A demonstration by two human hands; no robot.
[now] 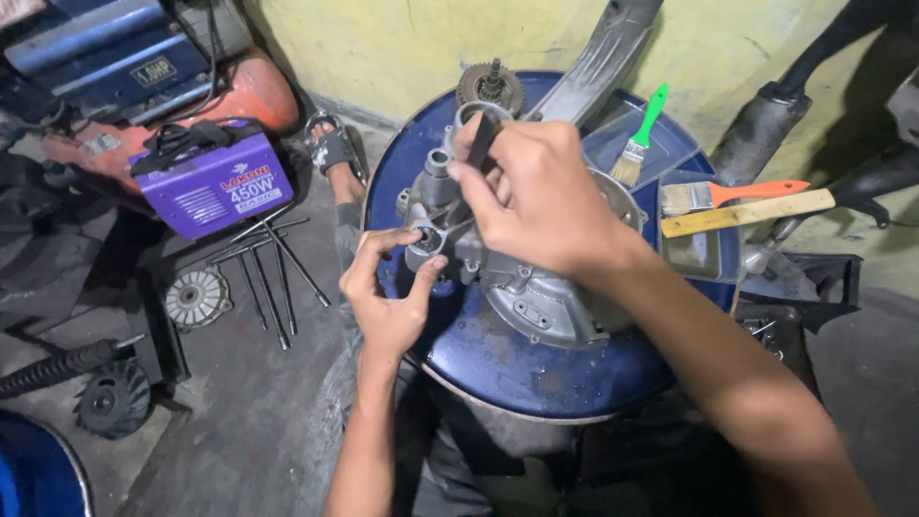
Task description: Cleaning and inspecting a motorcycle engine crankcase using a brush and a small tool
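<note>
A grey metal engine casing [536,297] lies on top of a blue drum [536,369]. My right hand [541,191] is over the casing, pinching a thin dark flat tool [479,144] that points down toward a round port of the casing. My left hand [388,287] rests at the casing's left edge, thumb and forefinger around a small round bearing seat [426,239]. A toothed gear on a shaft [490,86] sticks up at the casing's far end.
On a metal tray [694,249] to the right lie a green-handled brush [639,139], an orange-handled brush [732,194] and a wooden stick [747,213]. A purple box-shaped machine [215,182], long T-wrenches [273,278] and round metal parts [196,299] lie on the floor at left.
</note>
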